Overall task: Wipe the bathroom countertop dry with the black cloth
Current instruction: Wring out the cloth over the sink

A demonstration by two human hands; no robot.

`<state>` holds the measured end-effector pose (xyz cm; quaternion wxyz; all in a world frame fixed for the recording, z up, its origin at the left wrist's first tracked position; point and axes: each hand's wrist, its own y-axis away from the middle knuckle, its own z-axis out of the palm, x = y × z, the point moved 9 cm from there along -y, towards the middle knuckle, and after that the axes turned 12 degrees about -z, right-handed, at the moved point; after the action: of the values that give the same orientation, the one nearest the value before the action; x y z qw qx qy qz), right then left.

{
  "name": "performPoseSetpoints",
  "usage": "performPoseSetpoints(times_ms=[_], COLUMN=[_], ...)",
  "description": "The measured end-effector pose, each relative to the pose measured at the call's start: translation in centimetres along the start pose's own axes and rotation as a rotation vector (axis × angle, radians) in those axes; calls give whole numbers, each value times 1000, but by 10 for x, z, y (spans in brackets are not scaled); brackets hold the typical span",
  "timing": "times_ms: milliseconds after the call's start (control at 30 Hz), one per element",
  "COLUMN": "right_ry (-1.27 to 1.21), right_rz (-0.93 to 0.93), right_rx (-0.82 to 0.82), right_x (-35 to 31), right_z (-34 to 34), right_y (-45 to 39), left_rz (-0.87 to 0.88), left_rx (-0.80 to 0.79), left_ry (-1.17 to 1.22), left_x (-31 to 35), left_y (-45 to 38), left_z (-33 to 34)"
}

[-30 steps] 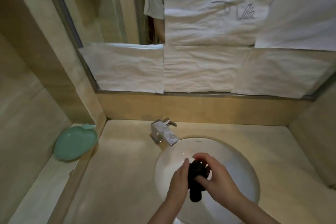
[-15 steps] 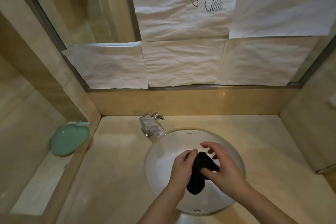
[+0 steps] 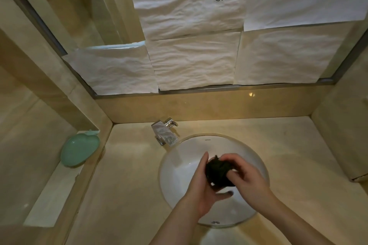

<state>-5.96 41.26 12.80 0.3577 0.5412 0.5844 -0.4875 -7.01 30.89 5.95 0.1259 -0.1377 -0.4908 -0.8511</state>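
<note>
Black cloth (image 3: 218, 173) bunched into a tight ball, gripped between left hand (image 3: 201, 189) and right hand (image 3: 246, 177) over the sink (image 3: 179, 165). Desk (image 3: 123, 175) not yet touched; all wiping remains. Half a second ago the cloth hung longer; now it is balled tighter.

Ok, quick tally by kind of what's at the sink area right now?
Hands: 2, left hand and right hand
Black cloth: 1
Faucet: 1
Sink basin: 1
Green soap dish: 1
Total: 6
</note>
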Motion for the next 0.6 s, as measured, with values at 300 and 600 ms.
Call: performPoseSetpoints(times_ms=[300, 600], right_ry=[564, 519], right_rz=[-414, -398], right_rx=[-259, -92], right_x=[-26, -18], right_z=[40, 32], right_y=[25, -8], left_rz=[20, 112], left_rx=[59, 16], left_ry=[271, 34], left_x=[-10, -6], left_y=[-6, -5], left_z=[-2, 9])
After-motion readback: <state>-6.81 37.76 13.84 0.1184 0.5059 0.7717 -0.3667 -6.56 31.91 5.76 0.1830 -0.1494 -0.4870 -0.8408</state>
